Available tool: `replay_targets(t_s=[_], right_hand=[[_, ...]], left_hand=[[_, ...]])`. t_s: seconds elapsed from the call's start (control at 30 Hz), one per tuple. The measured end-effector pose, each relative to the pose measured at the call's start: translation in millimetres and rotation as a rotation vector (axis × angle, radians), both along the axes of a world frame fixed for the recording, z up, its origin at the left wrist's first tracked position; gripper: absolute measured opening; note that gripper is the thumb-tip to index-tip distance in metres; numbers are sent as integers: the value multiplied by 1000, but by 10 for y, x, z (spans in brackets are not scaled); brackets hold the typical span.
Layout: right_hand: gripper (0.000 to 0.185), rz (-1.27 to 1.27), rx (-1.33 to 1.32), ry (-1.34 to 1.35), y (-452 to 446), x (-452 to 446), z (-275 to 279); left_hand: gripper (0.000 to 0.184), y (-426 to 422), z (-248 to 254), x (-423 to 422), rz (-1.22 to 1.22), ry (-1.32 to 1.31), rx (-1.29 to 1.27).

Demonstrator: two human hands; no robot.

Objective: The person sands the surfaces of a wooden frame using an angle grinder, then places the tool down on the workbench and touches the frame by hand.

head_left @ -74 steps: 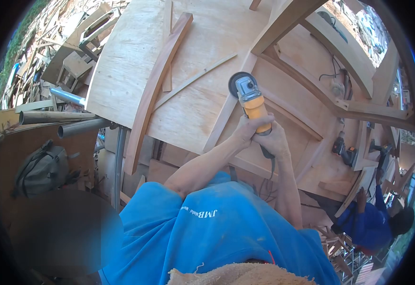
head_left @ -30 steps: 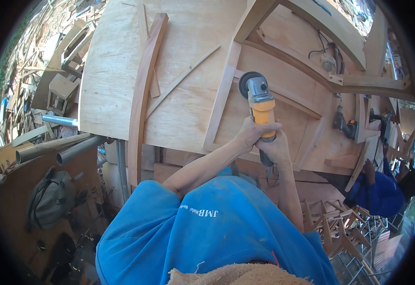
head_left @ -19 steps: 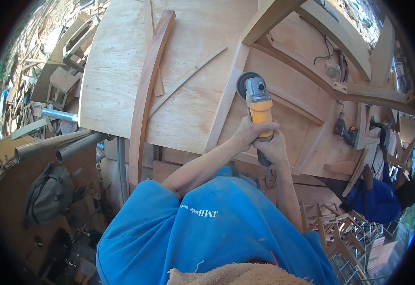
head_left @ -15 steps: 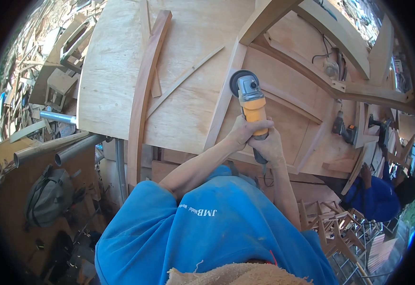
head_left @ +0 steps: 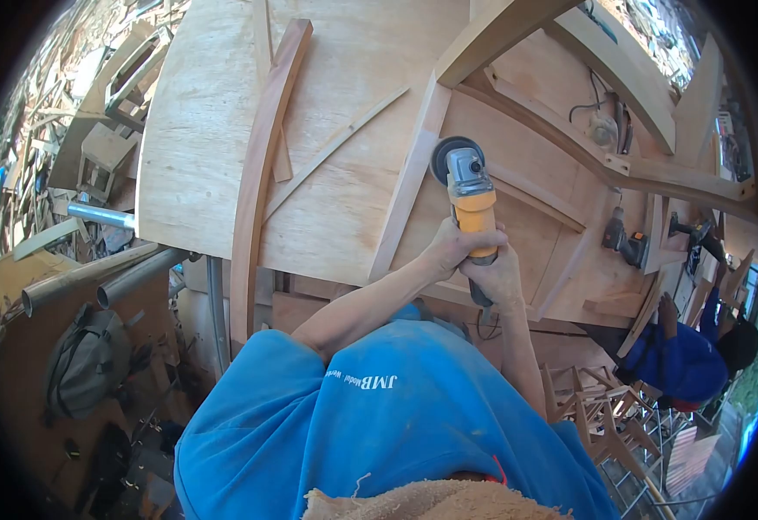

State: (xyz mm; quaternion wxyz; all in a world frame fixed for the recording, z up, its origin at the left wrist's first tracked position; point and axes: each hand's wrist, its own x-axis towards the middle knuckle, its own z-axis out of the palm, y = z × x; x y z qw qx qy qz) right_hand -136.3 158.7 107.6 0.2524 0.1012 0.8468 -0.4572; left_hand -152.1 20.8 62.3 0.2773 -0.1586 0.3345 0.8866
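"Left hand (head_left: 461, 245) first: what does it grasp?"

"It is clenched round the yellow body of an angle grinder (head_left: 472, 208), just right of the middle of the view."

"And the right hand (head_left: 497, 276)?"

"Just below and beside it, wrapped about the grinder's rear end. Both hands are on the one tool."

"Which way does it point?"

"Toward the top of the view, tilted slightly left, with its dark disc (head_left: 445, 160) near a pale wooden bar (head_left: 400, 204). I can't tell whether they touch."

"What lies further out?"

"Left of that bar, a thin strip (head_left: 335, 152) runs diagonally across the worktop (head_left: 192, 147). Left of the strip, a curved reddish beam (head_left: 262, 178) overhangs the near edge."

"Over to the right?"

"A large wooden framework (head_left: 504, 39) fills the upper right, and a cordless drill (head_left: 617, 232) lies below it. Lower down at the right edge is a person in dark blue (head_left: 678, 364)."

"Lower left?"

"A grey-green backpack (head_left: 93, 360), with metal pipes (head_left: 93, 276) above it."
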Motion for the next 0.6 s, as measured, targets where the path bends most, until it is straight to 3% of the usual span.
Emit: replay_targets(t_s=[0.3, 0.6], right_hand=[[80, 42, 8, -2, -342, -156, 92], [77, 55, 58, 8, 153, 23, -22]], left_hand=[[43, -287, -23, -64, 58, 17, -13], [40, 121, -12, 65, 29, 26, -12]])
